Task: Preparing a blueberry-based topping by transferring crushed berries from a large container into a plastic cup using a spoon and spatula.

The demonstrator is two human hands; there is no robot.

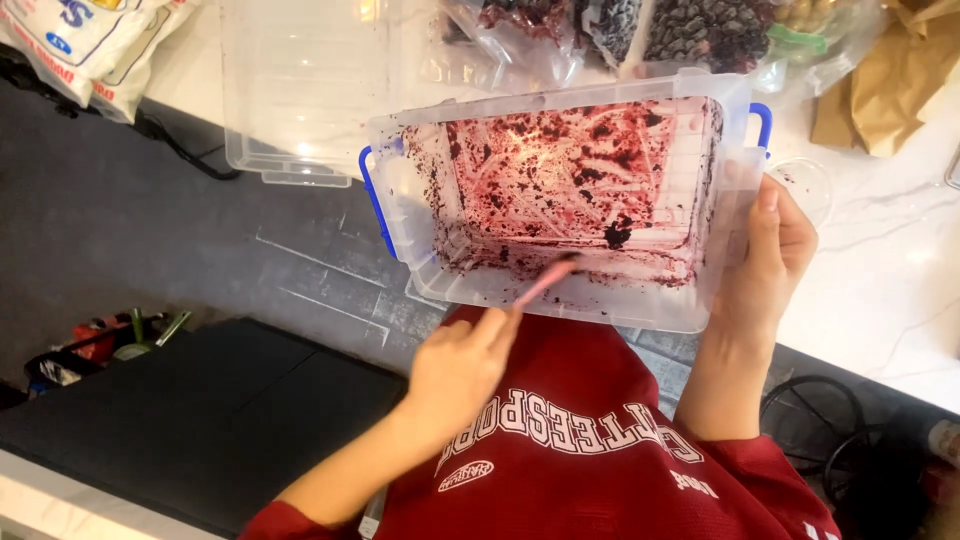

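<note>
Nearest, the left hand (455, 365) pinches a thin pink scraper (545, 281) inside the clear, berry-stained plastic tub with blue handles (430, 250), tilted over the white desk (880, 290), while the right hand (765, 265) clasps its rim, probably light, stiff, slippery.

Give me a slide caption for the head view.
Left hand scrapes a pink utensil inside a berry-stained clear plastic box held tilted by the right hand.

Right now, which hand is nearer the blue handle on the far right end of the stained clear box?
The right. The right hand grips the clear box at that end, just below the blue handle. The left hand holds a pink utensil near the box's front wall, much farther away.
</note>
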